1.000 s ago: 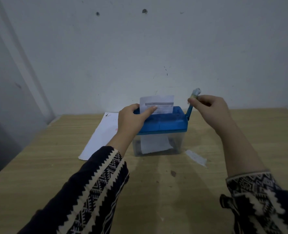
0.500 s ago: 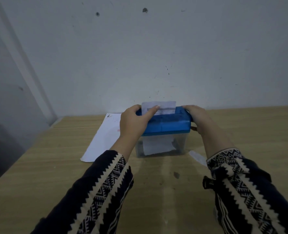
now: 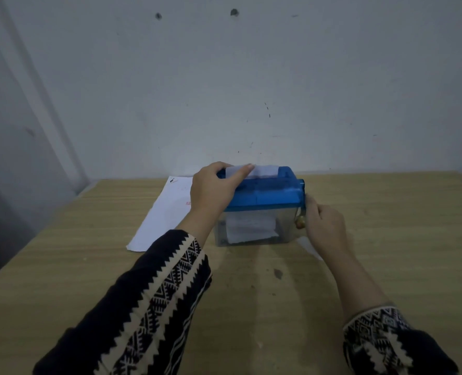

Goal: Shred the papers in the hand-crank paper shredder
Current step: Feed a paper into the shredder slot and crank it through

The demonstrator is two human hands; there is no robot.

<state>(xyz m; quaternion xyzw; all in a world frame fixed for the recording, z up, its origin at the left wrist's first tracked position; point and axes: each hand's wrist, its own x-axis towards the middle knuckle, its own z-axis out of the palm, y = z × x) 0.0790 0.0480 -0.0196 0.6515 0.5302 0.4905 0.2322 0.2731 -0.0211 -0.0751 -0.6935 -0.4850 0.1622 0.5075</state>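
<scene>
A small hand-crank shredder [image 3: 267,196] with a blue lid and a clear bin stands on the wooden table [image 3: 251,293]. A short strip of white paper [image 3: 265,170] sticks up from its slot. My left hand [image 3: 213,190] grips the lid's left end, with its index finger laid along the paper. My right hand [image 3: 323,226] holds the crank handle [image 3: 300,221] low at the shredder's right side. White shredded paper [image 3: 248,228] hangs inside the bin.
A white sheet [image 3: 165,212] lies flat on the table left of the shredder. A small paper scrap [image 3: 309,246] lies by the bin's right side, partly behind my right wrist. The wall stands close behind the table.
My right hand has swung the crank from the top round to low at the side. The paper has sunk lower into the slot. My left hand has stayed on the lid.
</scene>
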